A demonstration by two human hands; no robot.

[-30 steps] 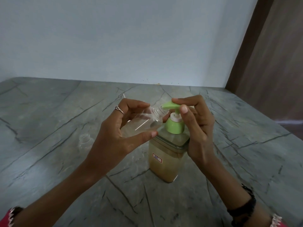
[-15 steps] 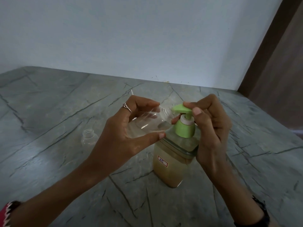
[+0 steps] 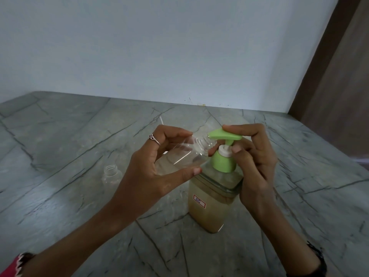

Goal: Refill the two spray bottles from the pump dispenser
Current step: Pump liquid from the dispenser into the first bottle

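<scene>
A square clear pump dispenser [image 3: 213, 206] with tan liquid and a green pump head [image 3: 224, 135] stands on the grey stone counter [image 3: 69, 140]. My left hand [image 3: 151, 166] holds a clear uncapped spray bottle [image 3: 185, 152] tilted, its threaded neck right at the pump's spout. My right hand [image 3: 253, 162] wraps the pump, fingers on top of the head and thumb by the white collar. A second clear uncapped bottle [image 3: 111, 175] stands on the counter to the left, partly hidden by my left hand.
A thin white tube [image 3: 161, 120] lies on the counter behind my left hand. A pale wall closes off the back, and a brown wooden panel [image 3: 339, 86] rises at the right.
The pump head has risen, its stem now showing above the collar. My hands keep their hold; the view has shifted slightly.
</scene>
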